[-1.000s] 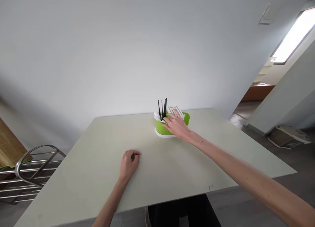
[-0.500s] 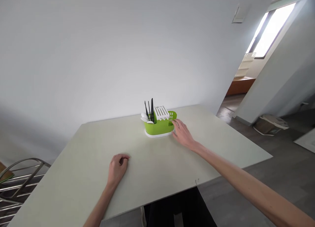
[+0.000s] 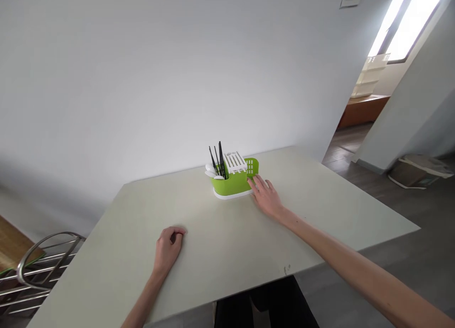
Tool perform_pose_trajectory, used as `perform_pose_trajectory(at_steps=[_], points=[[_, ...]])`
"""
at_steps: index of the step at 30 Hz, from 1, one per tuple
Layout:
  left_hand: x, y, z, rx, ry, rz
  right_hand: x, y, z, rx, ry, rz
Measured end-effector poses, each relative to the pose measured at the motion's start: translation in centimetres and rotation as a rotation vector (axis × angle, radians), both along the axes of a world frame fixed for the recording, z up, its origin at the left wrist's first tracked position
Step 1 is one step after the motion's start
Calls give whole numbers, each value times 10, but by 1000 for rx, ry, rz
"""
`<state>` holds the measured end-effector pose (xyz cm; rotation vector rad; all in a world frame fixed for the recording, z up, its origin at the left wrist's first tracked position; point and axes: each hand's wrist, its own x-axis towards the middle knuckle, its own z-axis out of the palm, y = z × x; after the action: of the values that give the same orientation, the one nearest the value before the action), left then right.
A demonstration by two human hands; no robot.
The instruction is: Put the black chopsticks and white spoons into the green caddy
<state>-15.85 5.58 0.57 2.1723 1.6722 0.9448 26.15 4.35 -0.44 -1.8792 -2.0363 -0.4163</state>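
A green cutlery caddy [image 3: 232, 186] with a white base stands near the back of the table, close to the wall. Black chopsticks [image 3: 222, 161] rise from its left compartment, and white spoons [image 3: 210, 169] lean out at that end. Across its middle sits a white slotted rack [image 3: 236, 162]. My right hand [image 3: 267, 197] is at the caddy's right end, fingers spread, the fingertips at the low front opening; whether they touch it I cannot tell. On the table to the left rests my left hand [image 3: 168, 247], fingers curled in towards the thumb, with nothing visible in them.
The pale table [image 3: 213, 252] reaches back to a plain wall [image 3: 159, 81]. A metal rack [image 3: 42, 261] stands low at the left. On the floor at the right is a bin [image 3: 414, 170], with a bright window [image 3: 412, 24] beyond.
The view has shifted slightly, moving the surroundings in the picture. My right hand's fingers have spread more at the caddy's right end. My left hand stays resting on the table.
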Motion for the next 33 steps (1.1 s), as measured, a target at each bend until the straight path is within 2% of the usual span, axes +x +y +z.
perform_pose_trajectory(at_steps=[5, 11, 17, 22, 27, 30, 33], points=[[3, -3, 2, -4, 7, 7, 38, 0, -3, -27, -63, -30], [3, -3, 2, -45, 20, 29, 107, 3, -9, -67, -144, -58], [1, -1, 2, -58, 50, 38, 182, 8, -27, -81, -136, -89], [3, -2, 8, -65, 71, 54, 228, 11, -39, -93, -87, -164], [4, -1, 13, -62, 81, 51, 245, 12, -41, -127, -15, -220], [2, 0, 13, -53, 76, 61, 236, 3, -47, -99, 57, -273], [1, 3, 12, -39, 73, 51, 216, -15, -62, -78, 162, -347]])
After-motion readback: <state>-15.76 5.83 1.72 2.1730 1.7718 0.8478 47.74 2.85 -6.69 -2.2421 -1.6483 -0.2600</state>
